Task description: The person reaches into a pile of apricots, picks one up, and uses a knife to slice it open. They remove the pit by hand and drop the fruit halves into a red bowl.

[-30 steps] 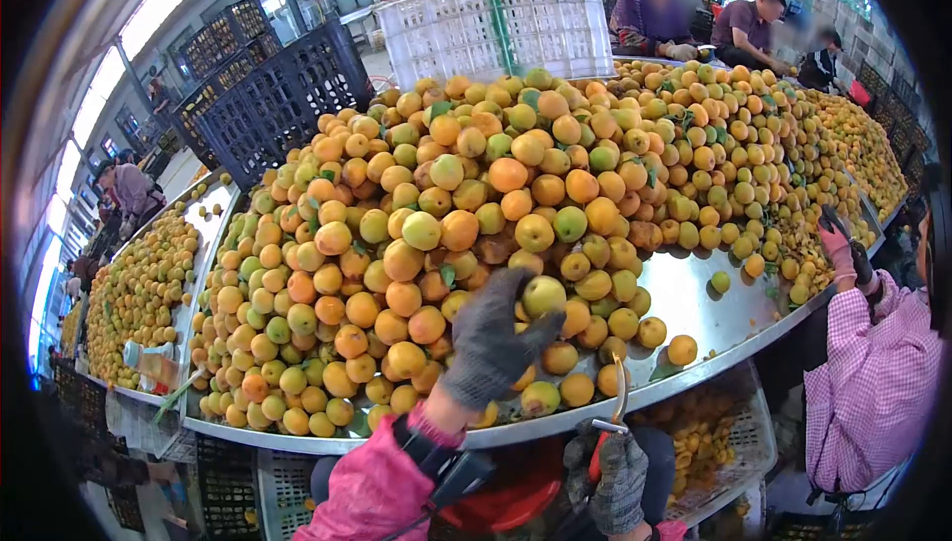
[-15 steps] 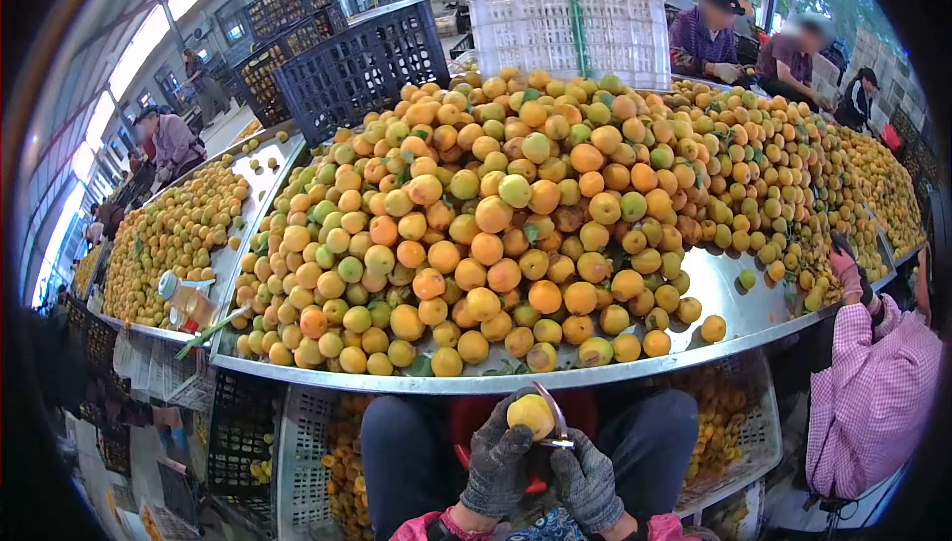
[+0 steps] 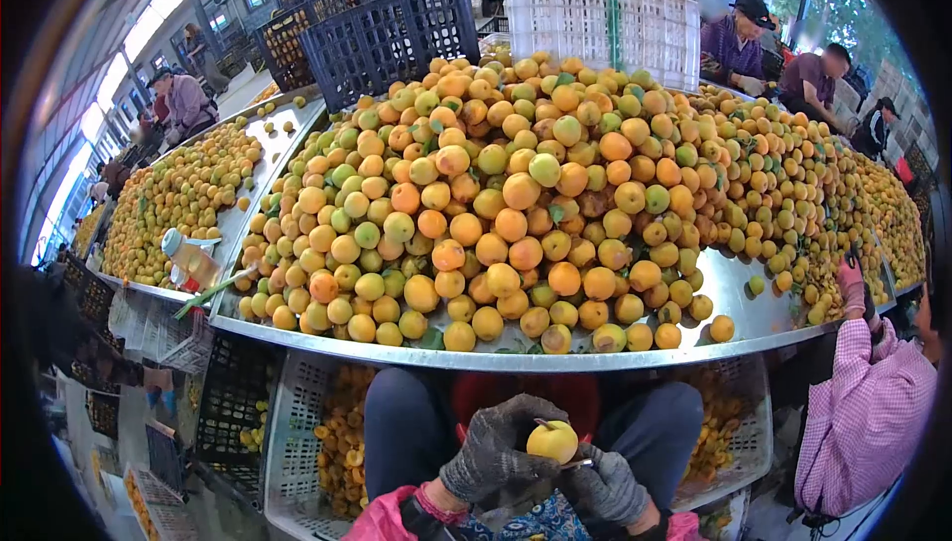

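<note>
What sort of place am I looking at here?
Probably a fruit-processing workshop: a large heap of round yellow-orange fruit covers much of a shiny metal table, a slatted dark plastic crate stands behind it, and a person in a pink-checked top sits alongside.

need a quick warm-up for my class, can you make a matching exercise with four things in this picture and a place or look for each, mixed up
1. pale yellow fruit
2. white crate
3. bottle
4. red container

A. between the knees
B. tilted, left of the large fruit pile
C. held in the left hand
D. marked with a green strip

Pairs: 1-C, 2-D, 3-B, 4-A
</note>
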`<action>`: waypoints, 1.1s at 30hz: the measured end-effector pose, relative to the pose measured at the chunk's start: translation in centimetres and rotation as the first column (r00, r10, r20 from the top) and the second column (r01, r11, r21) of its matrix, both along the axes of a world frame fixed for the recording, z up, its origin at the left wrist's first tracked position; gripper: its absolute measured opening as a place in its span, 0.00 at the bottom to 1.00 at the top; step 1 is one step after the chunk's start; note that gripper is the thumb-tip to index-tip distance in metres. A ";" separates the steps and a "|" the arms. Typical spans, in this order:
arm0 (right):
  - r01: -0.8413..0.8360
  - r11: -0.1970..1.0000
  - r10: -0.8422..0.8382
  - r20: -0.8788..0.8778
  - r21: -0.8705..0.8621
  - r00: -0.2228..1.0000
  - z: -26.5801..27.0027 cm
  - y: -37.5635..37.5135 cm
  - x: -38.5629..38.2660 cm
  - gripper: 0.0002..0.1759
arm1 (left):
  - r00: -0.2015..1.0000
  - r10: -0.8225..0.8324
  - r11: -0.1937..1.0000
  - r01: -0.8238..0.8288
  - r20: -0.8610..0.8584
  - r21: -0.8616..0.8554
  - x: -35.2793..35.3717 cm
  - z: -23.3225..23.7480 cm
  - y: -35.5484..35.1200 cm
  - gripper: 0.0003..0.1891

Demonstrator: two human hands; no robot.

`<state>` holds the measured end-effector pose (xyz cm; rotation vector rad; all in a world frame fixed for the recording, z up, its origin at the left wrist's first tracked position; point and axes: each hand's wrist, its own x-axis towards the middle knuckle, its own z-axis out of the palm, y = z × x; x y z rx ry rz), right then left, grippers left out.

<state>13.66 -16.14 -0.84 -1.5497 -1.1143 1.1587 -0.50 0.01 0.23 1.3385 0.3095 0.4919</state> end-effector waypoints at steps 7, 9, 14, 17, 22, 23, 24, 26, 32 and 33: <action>-0.220 0.975 0.222 0.263 -0.037 0.939 -0.1 -0.3 3.1 0.21 | 0.910 -0.282 0.876 0.373 -0.304 0.305 -0.2 1.1 3.5 0.29; -0.254 0.967 0.243 0.398 -0.025 0.885 0.5 0.0 3.2 0.21 | 0.892 -0.267 0.791 0.419 -0.366 0.446 0.1 1.7 3.7 0.28; -0.315 0.939 0.342 0.476 -0.139 0.810 0.8 1.3 2.8 0.19 | 0.828 -0.218 0.479 0.552 -0.517 0.682 1.5 1.8 3.6 0.26; -0.349 0.902 0.431 0.533 -0.252 0.728 0.3 1.8 2.1 0.22 | 0.739 -0.198 0.188 0.673 -0.643 0.716 2.8 1.9 2.5 0.26; -0.123 0.992 0.097 0.714 -0.015 0.694 -1.7 1.6 1.3 0.31 | 0.839 0.089 -0.005 0.539 -0.536 0.842 2.4 2.1 2.4 0.41; -0.044 0.992 0.117 0.709 -0.121 0.695 -1.1 1.4 1.3 0.32 | 0.887 0.227 0.113 0.386 -0.402 0.915 1.8 2.3 2.4 0.44; -0.042 0.992 0.115 0.713 -0.119 0.692 -2.0 1.1 1.2 0.32 | 0.889 0.227 0.110 0.382 -0.398 0.917 1.0 2.7 2.2 0.44; 0.149 0.959 -0.263 0.568 0.239 0.780 -4.3 0.2 0.3 0.34 | 0.827 0.465 0.407 0.117 -0.316 0.906 -0.9 3.1 1.1 0.39; 0.019 0.976 -0.131 0.519 0.215 0.845 -3.7 0.2 -1.3 0.39 | 0.928 0.159 0.982 -0.114 -0.337 0.150 -1.3 -0.1 -3.6 0.31; -0.014 0.983 -0.085 0.530 0.181 0.844 -3.6 0.1 -1.1 0.40 | 0.906 0.252 0.909 -0.101 -0.341 0.405 -1.4 -0.3 -3.8 0.31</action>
